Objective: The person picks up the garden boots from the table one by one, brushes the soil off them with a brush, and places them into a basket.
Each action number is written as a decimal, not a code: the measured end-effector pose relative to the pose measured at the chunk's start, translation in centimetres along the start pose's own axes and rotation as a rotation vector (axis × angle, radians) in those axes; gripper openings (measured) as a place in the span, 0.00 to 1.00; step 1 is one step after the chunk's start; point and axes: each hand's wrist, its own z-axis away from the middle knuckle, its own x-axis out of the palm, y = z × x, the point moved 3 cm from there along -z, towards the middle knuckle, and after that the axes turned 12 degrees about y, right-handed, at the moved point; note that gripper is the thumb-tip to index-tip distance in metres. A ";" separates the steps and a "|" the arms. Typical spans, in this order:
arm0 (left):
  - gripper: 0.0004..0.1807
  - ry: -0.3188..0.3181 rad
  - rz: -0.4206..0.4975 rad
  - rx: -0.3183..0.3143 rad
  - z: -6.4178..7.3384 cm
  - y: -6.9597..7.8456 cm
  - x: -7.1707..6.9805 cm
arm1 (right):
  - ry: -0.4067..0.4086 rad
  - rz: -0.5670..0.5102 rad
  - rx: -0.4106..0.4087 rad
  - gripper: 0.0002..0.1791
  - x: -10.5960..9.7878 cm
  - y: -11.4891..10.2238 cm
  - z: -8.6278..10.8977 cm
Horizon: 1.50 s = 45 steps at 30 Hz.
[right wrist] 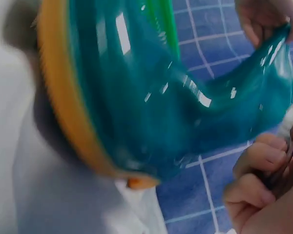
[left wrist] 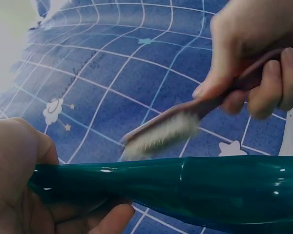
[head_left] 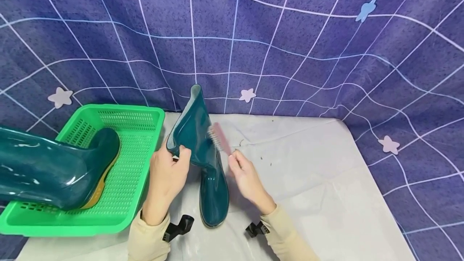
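A glossy teal rubber boot (head_left: 214, 196) stands on the white cloth, toe toward me, its shaft bent over to the left. My left hand (head_left: 169, 174) grips the shaft's open top edge, thumb on the near side. In my right hand (head_left: 246, 176) is a pink brush (head_left: 222, 140) with pale bristles, held by its handle. In the left wrist view the bristles (left wrist: 161, 135) face the teal shaft (left wrist: 224, 190), close over its surface. The right wrist view shows the boot's yellow sole (right wrist: 71, 97), and my right hand's curled fingers (right wrist: 259, 156) around the handle.
On the left, a green plastic basket (head_left: 134, 180) holds a second teal boot (head_left: 43, 168), lying on its side with its shaft past the basket's rim. Small dark crumbs (head_left: 262, 158) lie on the white cloth (head_left: 308, 172). A blue gridded curtain (head_left: 253, 31) hangs behind.
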 end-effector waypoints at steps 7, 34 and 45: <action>0.08 0.002 0.001 -0.017 -0.1 -0.2 -0.3 | 0.050 0.242 0.035 0.23 -0.2 -0.3 0.3; 0.08 -0.067 0.016 -0.021 -0.1 -0.1 -0.4 | 0.101 0.356 -0.066 0.22 -0.1 -0.4 0.6; 0.07 -0.064 0.029 -0.021 -0.1 -0.1 -0.4 | 0.086 0.394 0.021 0.23 -0.4 0.2 0.3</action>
